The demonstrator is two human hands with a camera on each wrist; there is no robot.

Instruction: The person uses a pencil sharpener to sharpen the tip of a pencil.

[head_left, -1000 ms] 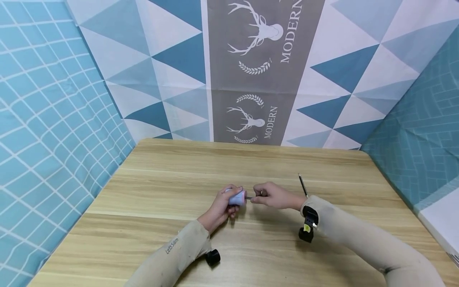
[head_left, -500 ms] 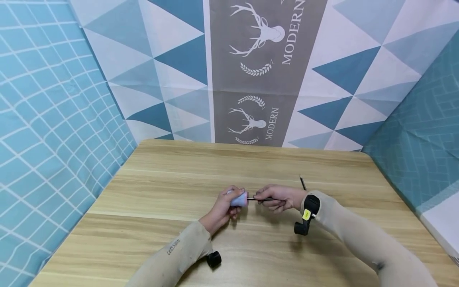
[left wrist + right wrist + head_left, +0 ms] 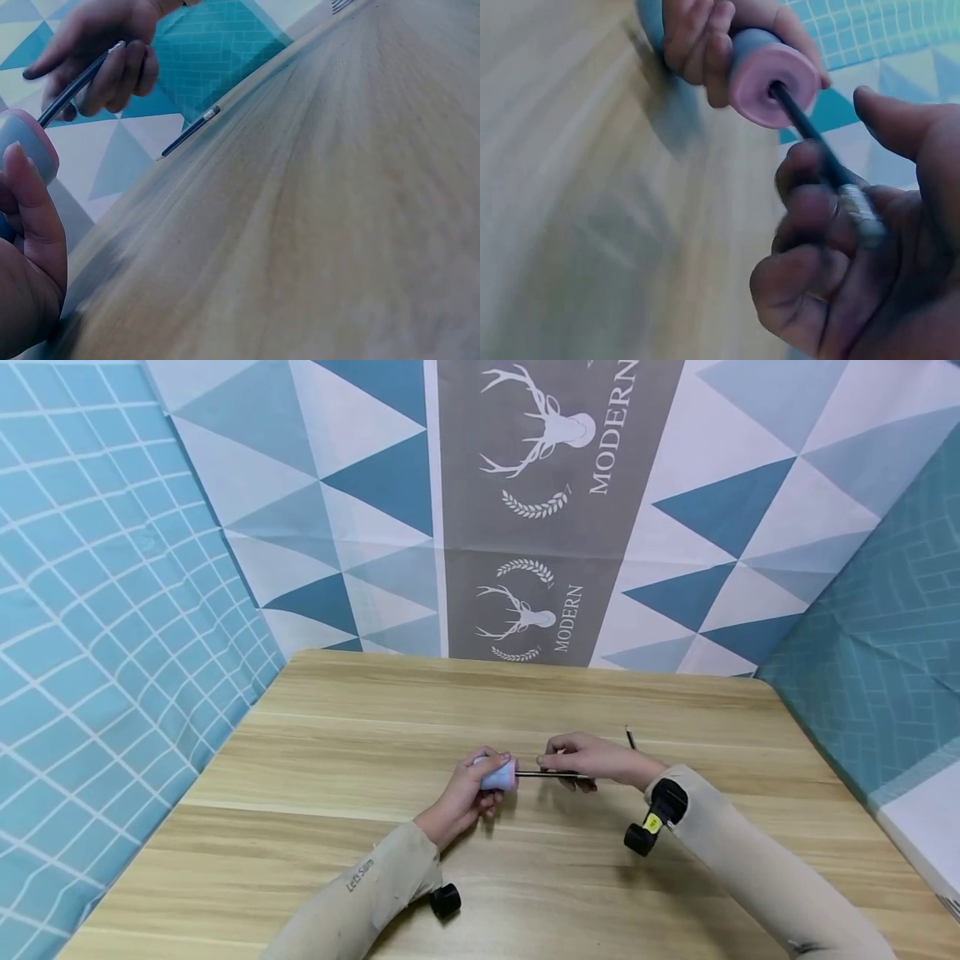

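Gripping pink-ended cylinder (image 3: 496, 775), left hand (image 3: 463, 796) wrapped; right of it, right hand (image 3: 588, 758) loosely curled, thumb clear of protruding pencil (image 3: 810, 136).

There's MODERN (image 3: 613, 427), white capitals sideways on the grey cloth panel (image 3: 536, 539), a second MODERN (image 3: 568, 618) lower down; over on the left sleeve (image 3: 367, 897), dark lettering (image 3: 360, 874), apparently Let's Slim; yellow label (image 3: 652, 822) on the right wrist camera (image 3: 670, 801), too small to read
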